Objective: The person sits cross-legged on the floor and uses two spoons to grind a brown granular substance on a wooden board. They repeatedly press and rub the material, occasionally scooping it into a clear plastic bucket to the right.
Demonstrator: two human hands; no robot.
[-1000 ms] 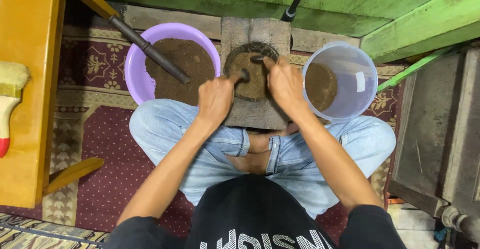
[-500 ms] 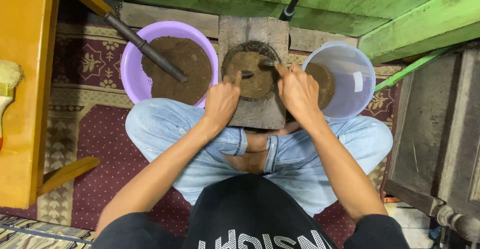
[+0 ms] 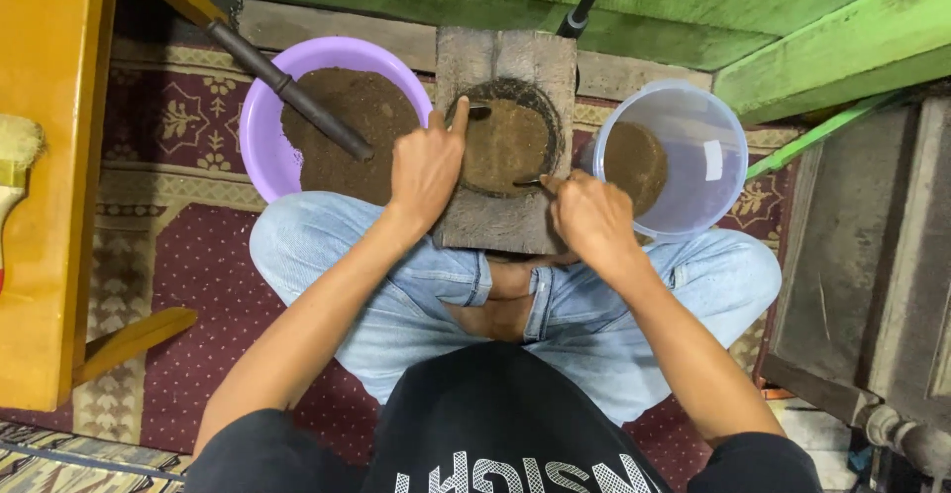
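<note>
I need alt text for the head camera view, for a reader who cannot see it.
A person sitting cross-legged on a red carpet holds both hands, left hand and right hand, at a round mould of brown powder on a wooden block. A purple basin and a clear bucket flank it, both holding powder.

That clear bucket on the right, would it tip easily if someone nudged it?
Probably not easily: the clear bucket sits flat and wide, with brown powder weighting its bottom. Its thin plastic wall likely flexes when squeezed. Being mostly empty, it should lift lightly.

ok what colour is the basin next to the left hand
Purple (lilac) basin, holding brown powder; the head view shows it clearly, beside the left hand.
</note>
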